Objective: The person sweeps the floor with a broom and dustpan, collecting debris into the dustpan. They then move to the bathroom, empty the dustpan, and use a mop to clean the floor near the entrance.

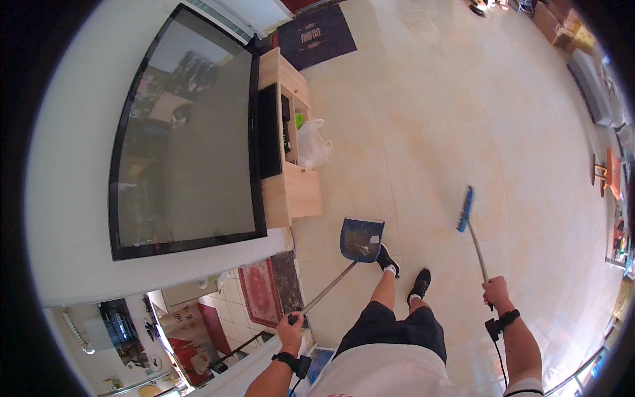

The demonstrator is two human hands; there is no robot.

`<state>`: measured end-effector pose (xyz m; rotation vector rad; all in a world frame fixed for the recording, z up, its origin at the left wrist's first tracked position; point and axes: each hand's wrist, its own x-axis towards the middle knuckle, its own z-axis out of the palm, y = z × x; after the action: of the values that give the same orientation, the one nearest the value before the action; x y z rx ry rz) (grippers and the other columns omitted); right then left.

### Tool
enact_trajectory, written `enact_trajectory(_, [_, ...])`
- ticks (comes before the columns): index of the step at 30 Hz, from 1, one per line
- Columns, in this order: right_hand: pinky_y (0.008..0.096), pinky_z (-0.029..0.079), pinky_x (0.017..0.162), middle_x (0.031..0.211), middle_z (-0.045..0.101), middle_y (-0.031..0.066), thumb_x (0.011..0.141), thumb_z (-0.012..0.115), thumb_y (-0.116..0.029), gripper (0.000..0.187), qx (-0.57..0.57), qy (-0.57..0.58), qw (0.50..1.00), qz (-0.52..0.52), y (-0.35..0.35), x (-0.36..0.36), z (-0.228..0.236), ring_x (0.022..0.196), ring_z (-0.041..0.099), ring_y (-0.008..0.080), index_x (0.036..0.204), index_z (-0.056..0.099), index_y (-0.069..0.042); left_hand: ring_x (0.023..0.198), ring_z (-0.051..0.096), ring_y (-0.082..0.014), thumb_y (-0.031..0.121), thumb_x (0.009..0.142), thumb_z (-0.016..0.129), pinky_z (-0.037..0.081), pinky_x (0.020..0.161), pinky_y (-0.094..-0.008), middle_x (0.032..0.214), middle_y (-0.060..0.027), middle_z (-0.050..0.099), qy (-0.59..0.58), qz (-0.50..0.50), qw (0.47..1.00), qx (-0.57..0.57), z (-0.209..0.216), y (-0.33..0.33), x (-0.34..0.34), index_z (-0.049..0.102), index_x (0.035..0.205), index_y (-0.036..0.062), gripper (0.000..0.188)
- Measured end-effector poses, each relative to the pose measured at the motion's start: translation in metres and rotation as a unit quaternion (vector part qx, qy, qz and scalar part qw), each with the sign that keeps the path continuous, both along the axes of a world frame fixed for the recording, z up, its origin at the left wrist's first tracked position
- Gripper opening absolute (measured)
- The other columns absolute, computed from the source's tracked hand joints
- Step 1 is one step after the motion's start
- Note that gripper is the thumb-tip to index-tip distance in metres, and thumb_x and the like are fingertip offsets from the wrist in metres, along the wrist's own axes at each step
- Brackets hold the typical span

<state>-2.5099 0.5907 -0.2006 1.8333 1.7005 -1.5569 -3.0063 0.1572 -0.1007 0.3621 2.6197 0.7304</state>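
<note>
My left hand (291, 331) is closed round the upper end of a long-handled dustpan (361, 239). Its blue pan, with a dusty inside and a small pale patch, rests on the floor beside my left shoe. In my right hand (497, 293) is the end of a broom's pole; the broom (465, 209) has a narrow blue head with bristles, out ahead and to the right of my feet. The broom head and the dustpan are well apart. Both wrists carry black straps with small boxes and cables.
Along the left stand a light wood TV cabinet (304, 192) with a white plastic bag (313, 144) and a large television (185, 139). A dark doormat (316, 36) lies far off, a red rug (259, 291) at a left doorway. An orange stool (612, 173) stands right.
</note>
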Motion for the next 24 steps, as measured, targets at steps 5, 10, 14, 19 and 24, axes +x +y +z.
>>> enact_trajectory(5, [0.0452,0.054,0.058,0.061,0.063,0.021,0.079,0.062,-0.018,0.023,0.014,0.006,0.996,0.088,-0.011,-0.136,-0.013,0.056,0.066,0.0354,0.073,0.064,0.004,0.078,0.068,-0.0222,0.015,0.078,0.078,0.053,0.075,-0.033,0.085,-0.0107,0.072,-0.022,0.044,0.999,-0.006,-0.004,-0.008,-0.022,0.072,0.093,0.0048,0.019])
enact_trajectory(10, [0.0399,0.051,0.056,0.064,0.068,0.0081,0.083,0.06,-0.025,0.023,-0.026,0.047,0.924,0.379,0.009,-0.33,-0.089,0.061,0.068,0.027,0.065,0.063,-0.011,0.079,0.069,-0.0236,0.017,0.078,0.079,0.053,0.076,-0.0341,0.085,-0.0116,0.071,-0.046,0.069,0.996,0.018,0.002,-0.012,-0.032,0.072,0.095,0.0041,0.022])
enact_trajectory(14, [0.0364,0.042,0.045,0.056,0.061,0.0083,0.09,0.055,-0.015,0.029,-0.234,0.375,0.889,0.122,0.049,-0.479,-0.106,0.049,0.059,0.0208,0.062,0.055,-0.005,0.076,0.067,-0.0199,0.017,0.079,0.078,0.052,0.075,-0.0323,0.079,-0.0096,0.07,-0.032,0.076,0.997,0.004,0.012,0.0,-0.045,0.072,0.096,0.0034,0.022])
enact_trajectory(19, [0.0387,0.042,0.043,0.057,0.06,0.0112,0.083,0.057,-0.01,0.02,-0.354,0.33,0.869,0.099,0.101,-0.628,-0.108,0.05,0.06,0.0245,0.068,0.062,0.001,0.074,0.063,-0.0152,0.012,0.08,0.076,0.052,0.073,-0.0303,0.079,-0.0073,0.068,-0.081,0.192,0.977,0.045,0.02,0.028,-0.052,0.072,0.096,0.0028,0.018])
enact_trajectory(24, [0.0451,0.055,0.058,0.074,0.068,0.0235,0.083,0.057,-0.01,0.019,0.046,0.139,0.839,0.524,0.126,-0.685,-0.09,0.065,0.069,0.0376,0.084,0.07,0.005,0.076,0.062,-0.0133,0.008,0.08,0.077,0.052,0.074,-0.0286,0.084,-0.0043,0.069,-0.091,0.233,0.968,-0.012,0.024,0.05,-0.042,0.072,0.097,0.0037,0.018])
